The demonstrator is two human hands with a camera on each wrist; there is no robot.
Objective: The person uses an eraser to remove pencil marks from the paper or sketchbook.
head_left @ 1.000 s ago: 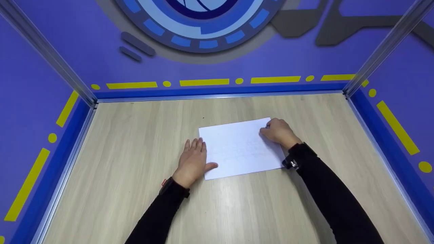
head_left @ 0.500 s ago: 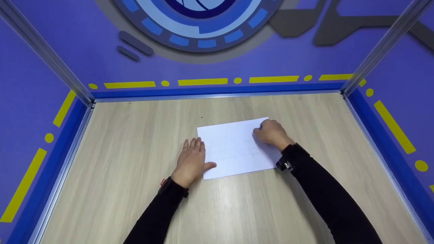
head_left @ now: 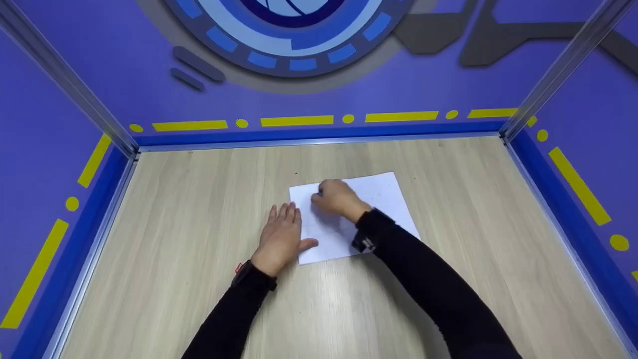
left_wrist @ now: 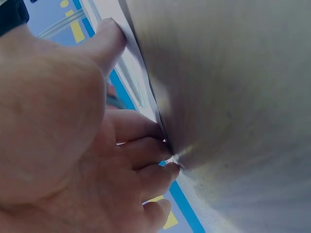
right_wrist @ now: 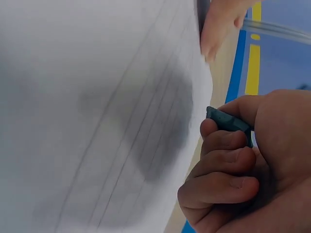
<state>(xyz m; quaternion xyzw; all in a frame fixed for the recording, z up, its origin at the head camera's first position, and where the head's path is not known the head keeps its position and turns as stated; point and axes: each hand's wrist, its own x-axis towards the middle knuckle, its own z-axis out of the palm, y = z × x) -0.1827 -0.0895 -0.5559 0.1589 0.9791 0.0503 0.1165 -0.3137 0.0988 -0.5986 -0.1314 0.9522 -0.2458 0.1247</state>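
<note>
Gripping a small dark green piece (right_wrist: 228,121), the right hand (head_left: 339,198) is over the upper left part of a white sheet of paper (head_left: 379,194). And look at those fingers: all curled in, with the thumb and forefinger pinching the piece so its blunt tip pokes out past them! Whether that tip is touching the paper, I cannot tell from these angles.

Over to the left hand (head_left: 280,239), and it's a steady one: palm down at the sheet's left edge, fingers straight and pointing away from the person, thumb stretched out wide onto the paper near its lower left corner. That hand grips nothing; it just rests there.

The sheet itself lies flat on the pale wood-grain bench (head_left: 174,249), set at a slight slant, in front of the person and between the two arms. Close in from the right wrist, long thin grey lines (right_wrist: 138,138) run across the paper, roughly side by side, with a soft shadow over them.

Both arms wear black sleeves (head_left: 428,289) and dark wrist straps (head_left: 254,276). Behind it all stands a purple-blue back wall (head_left: 349,99), with yellow dashes and dots along its foot.
</note>
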